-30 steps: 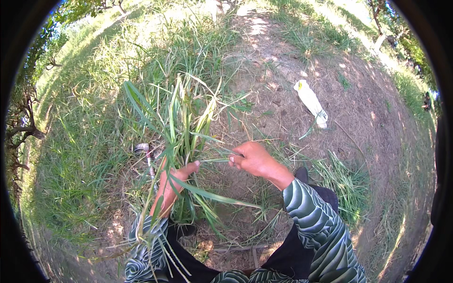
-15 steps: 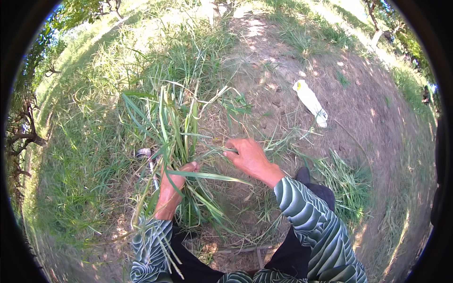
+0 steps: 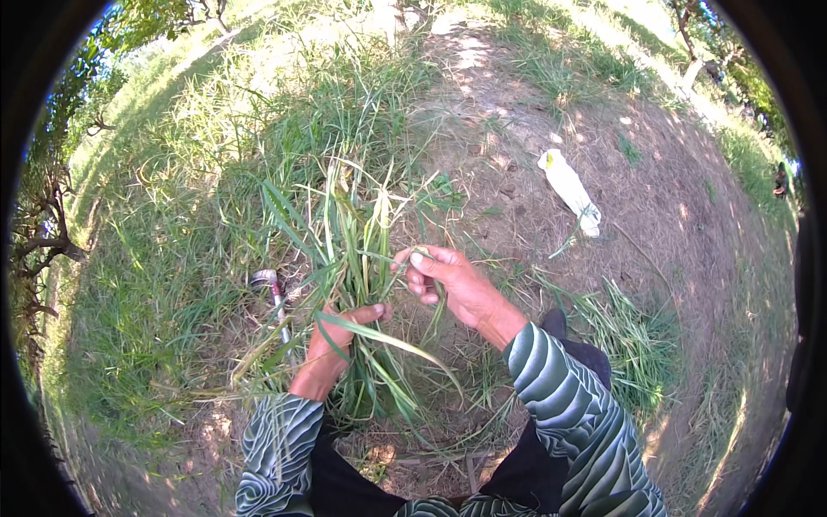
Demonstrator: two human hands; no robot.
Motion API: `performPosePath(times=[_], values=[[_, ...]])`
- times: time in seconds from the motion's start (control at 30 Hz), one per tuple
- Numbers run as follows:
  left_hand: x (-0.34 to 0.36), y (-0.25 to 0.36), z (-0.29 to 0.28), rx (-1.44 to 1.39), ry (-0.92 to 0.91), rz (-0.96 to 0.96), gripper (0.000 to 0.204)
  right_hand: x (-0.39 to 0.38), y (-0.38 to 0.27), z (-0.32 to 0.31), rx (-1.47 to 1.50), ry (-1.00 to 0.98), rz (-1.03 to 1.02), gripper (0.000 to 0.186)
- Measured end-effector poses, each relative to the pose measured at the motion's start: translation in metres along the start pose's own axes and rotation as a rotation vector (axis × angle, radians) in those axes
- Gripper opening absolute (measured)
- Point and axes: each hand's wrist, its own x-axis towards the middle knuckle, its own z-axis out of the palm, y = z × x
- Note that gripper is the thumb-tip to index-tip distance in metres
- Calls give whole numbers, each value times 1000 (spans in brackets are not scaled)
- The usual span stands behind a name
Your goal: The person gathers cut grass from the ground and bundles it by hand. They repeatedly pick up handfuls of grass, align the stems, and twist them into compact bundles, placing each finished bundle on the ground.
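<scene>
In front of the dark-trousered knees, with twelve o'clock straight away from the person, the bundle of long grass (image 3: pixel 355 237) stands in the left hand (image 3: pixel 338 338). Its long axis runs roughly from twelve to six, with ragged pale ends at the top and green blades fanning out below. The left hand is wrapped firmly about its middle, thumb toward three o'clock. The right hand (image 3: pixel 463 284) sits at two o'clock from the left, just beside the bundle and nearer its upper half; thumb and forefinger pinch a thin grass strand (image 3: pixel 441 302), the other fingers loosely curled. Whether that strand goes right round the bundle, I can't tell.

The hook-bladed tool (image 3: pixel 280 312) lies at ten o'clock from the left hand. Between one and two from the right lies a crumpled white thing (image 3: pixel 568 191) with a yellow patch. I can read no lettering or label anywhere.
</scene>
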Motion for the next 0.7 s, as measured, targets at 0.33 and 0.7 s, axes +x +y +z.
performPosePath(times=[0.33,0.7], values=[[7,13,-21,-163,119,84,29,-18,-49,-45,99,445,-340,17],[31,-19,-26,-160,338,69,31,-41,-13,32,-571,263,-302,5]])
